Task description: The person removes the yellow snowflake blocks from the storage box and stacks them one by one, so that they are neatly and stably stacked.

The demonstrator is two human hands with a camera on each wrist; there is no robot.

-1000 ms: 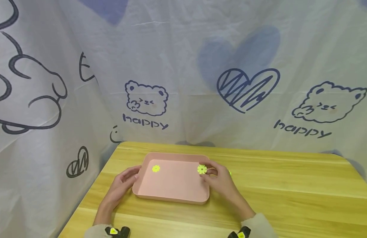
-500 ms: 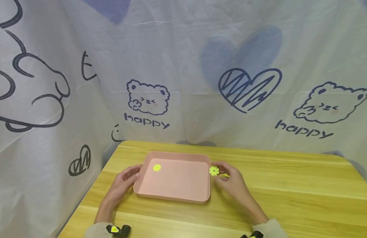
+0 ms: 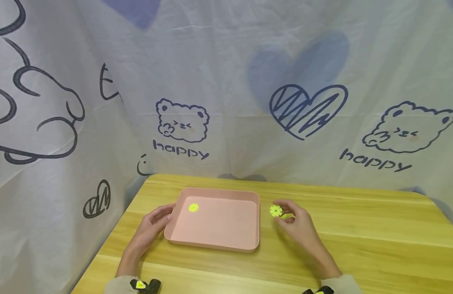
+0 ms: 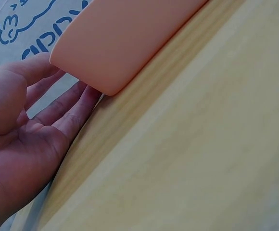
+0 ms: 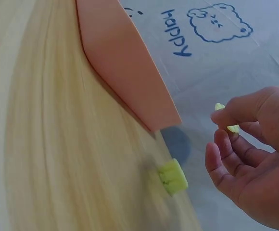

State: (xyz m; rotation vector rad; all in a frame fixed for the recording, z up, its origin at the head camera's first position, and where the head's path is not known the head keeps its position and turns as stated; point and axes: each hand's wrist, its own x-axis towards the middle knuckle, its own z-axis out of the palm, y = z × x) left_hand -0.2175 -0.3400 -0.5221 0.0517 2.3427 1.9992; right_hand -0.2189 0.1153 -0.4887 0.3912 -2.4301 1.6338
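My left hand [image 3: 151,224] rests against the left end of a shallow pink tray [image 3: 215,220], fingers fairly straight. In the left wrist view, the thumb lies by the tray's rim and the fingertips [image 4: 92,92] by its lower edge. A yellow notched disc [image 3: 193,208] lies flat inside, toward the back left. Right of the tray, my right hand [image 3: 298,222] pinches another notched yellow disc [image 3: 276,210] between thumb and finger, above the table. Below that hand, a thick yellow-green ridged piece [image 5: 173,177] sits on the table, mostly hidden in the head view.
The wooden table [image 3: 377,228] extends to the right beyond the hand. A pale printed cloth [image 3: 230,81] hangs behind the table's back edge and along the left side. Each wrist wears a dark strap-on device [image 3: 147,286].
My right hand has moved right with the disc, from over the tray's right end to a spot beyond it. My left hand and the tray have stayed in place.
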